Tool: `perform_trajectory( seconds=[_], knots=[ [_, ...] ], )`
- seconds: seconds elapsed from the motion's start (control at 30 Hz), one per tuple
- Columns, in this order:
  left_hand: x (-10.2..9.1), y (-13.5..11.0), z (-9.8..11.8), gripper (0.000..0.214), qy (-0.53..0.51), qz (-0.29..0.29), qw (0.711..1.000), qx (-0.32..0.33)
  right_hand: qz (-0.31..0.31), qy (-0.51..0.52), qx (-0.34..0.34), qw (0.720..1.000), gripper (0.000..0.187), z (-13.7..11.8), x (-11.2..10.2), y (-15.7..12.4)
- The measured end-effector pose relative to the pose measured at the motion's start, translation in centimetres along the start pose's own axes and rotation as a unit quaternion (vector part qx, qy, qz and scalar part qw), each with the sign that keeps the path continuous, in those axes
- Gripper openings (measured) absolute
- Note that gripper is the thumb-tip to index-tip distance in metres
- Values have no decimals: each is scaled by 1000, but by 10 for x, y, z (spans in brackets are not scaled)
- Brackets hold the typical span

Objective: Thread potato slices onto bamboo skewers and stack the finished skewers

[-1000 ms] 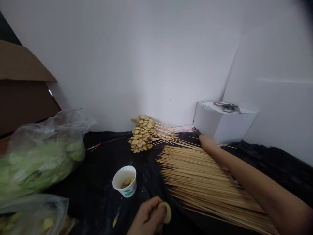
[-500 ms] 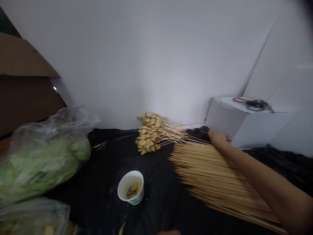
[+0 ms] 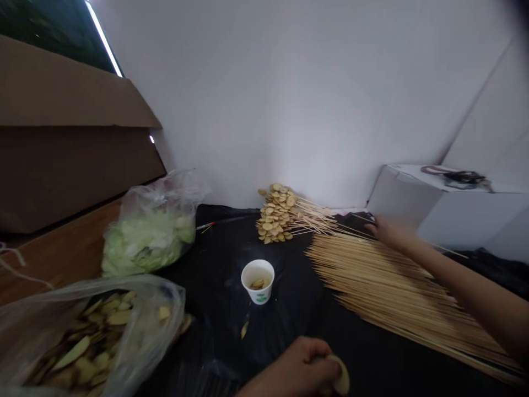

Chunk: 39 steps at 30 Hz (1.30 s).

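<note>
A: Left hand (image 3: 289, 369)?
B: Curled, pinching a potato slice (image 3: 341, 376) at the bottom edge.
A: Right hand (image 3: 390, 231)?
B: Arm outstretched, fingers together, resting on the bamboo skewers (image 3: 392, 281).
A: Writing?
B: The paper cup (image 3: 258, 273) has a green print, too small to read.

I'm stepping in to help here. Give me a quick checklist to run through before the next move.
1. Left hand grip on the pale potato slice: ok, held in the closed hand.
2. Right hand at the bamboo skewers: cannot tell whether it has one pinched.
3. Skewered slices stacked by the wall: ok, apart from both hands.
4. Stray slice on the black plastic sheet near the paper cup: not ok.
</note>
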<state>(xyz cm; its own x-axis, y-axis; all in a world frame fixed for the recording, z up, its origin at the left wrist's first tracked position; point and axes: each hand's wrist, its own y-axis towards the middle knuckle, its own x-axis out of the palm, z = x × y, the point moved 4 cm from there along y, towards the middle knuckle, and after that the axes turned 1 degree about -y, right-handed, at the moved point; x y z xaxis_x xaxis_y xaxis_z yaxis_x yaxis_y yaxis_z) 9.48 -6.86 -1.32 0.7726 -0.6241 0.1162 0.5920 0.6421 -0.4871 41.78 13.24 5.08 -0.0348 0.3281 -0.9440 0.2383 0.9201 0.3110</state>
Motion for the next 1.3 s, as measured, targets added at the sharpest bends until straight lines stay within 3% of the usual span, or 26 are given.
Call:
perform_trajectory(
  seconds=[0.07, 0.13, 0.23, 0.33, 0.4, 0.5, 0.63, 0.77, 1.03, 1.3],
  knots=[
    [-1, -2, 4, 21, -14, -13, 1000, 1, -26, -5, -32, 999, 47, -23, -10, -25],
    [-7, -3, 10, 25, -39, 4, 998, 39, -37, -10, -70, 997, 38, -54, -22, -57],
    [-18, -8, 24, 30, -133, 11, 985, 108, 54, 63, -161, 983, 27, -107, -43, -109],
    [-34, -18, 41, 27, -263, 35, 949, 172, 161, 162, -263, 937, 24, -146, -54, -154],
    [-44, -24, 48, 24, -330, 53, 926, 176, 203, 173, -320, 909, 22, -160, -55, -175],
    [-55, -29, 53, 21, -390, 76, 900, 180, 230, 182, -353, 888, 19, -162, -52, -193],
    [-65, -30, 57, 19, -366, 135, 890, 238, 249, 232, -350, 873, 17, -153, -52, -200],
    [-67, -33, 60, 24, -283, 165, 901, 284, 238, 258, -361, 864, 21, -154, -53, -205],
    [-65, -27, 58, 30, -122, 206, 919, 312, 210, 308, -378, 847, 28, -164, -54, -215],
    [-65, -28, 60, 24, -217, 183, 905, 316, 156, 289, -381, 864, 31, -166, -44, -217]
  ],
)
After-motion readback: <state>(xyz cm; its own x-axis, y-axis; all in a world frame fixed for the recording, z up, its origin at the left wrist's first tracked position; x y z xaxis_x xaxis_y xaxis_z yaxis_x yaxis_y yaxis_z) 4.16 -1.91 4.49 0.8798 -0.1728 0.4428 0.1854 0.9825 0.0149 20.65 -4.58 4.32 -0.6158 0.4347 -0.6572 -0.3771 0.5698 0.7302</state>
